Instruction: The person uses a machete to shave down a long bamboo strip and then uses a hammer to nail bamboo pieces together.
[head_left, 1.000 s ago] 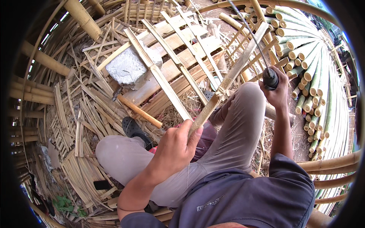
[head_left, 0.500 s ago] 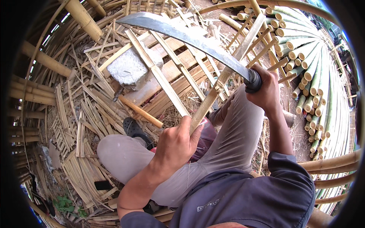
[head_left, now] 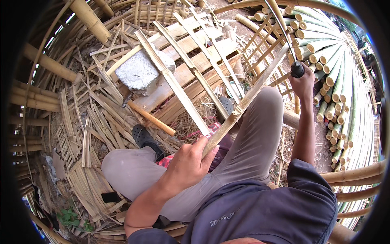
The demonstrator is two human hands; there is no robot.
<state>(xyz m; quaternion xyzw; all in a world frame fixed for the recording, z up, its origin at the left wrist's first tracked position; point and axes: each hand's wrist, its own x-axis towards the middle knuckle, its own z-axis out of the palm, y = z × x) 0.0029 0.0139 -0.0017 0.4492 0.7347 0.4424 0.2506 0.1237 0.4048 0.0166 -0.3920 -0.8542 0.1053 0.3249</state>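
— Gripping that bamboo strip (head_left: pixel 243 106) low down, the left hand (head_left: pixel 189 162) has its fingers curled round the near end, thumb along the edge. See how the strip leans across the raised knee (head_left: pixel 266 105)?

— Yes, it runs from the lap up and away to the right. And the right hand (head_left: pixel 302 83) is clenched tight round the dark handle of a long blade (head_left: pixel 281 25), lifted above the strip's far end.

— I'd say the cut wants to land well clear of the left hand, with the knee steadying the strip so it can't twist. A glancing stroke along the grain would be safer than a chop toward the leg.

— What's the strip itself like?

— Flat, narrow, pale tan, a bit rough along the edge, darker near the hand.

— And round about?

— Split bamboo slats (head_left: pixel 93 130) litter the floor, a grey stone block (head_left: pixel 140 71) and a wooden-handled tool (head_left: pixel 150 118) lie beyond the black sandal (head_left: pixel 144 138), and green poles (head_left: pixel 341 77) are stacked at the right.
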